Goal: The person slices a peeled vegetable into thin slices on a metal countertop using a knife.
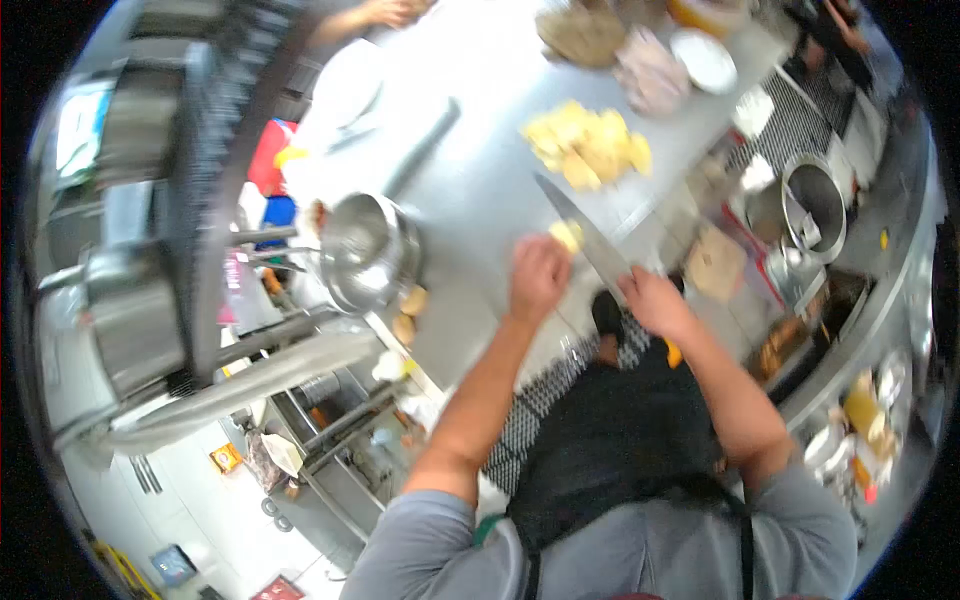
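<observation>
My right hand (655, 300) is wrapped round the handle of a large kitchen knife (596, 250), whose blade points up and away over the steel table (470, 180). Close to the blade, my left hand (540, 275) has its fingers bunched against a pale yellow piece of potato (566, 235). Whether the edge touches the piece is too blurred to tell. Beyond the knife tip lies a heap of cut yellow potato (585, 145).
Steel bowls (365, 250) stand at the table's left edge, with whole potatoes (408, 315) beside them. At the far end are a pale bundle (652, 72) and a white round container (703, 60). Another person's hand (388, 12) shows at the top. A steel pot (815, 205) stands right.
</observation>
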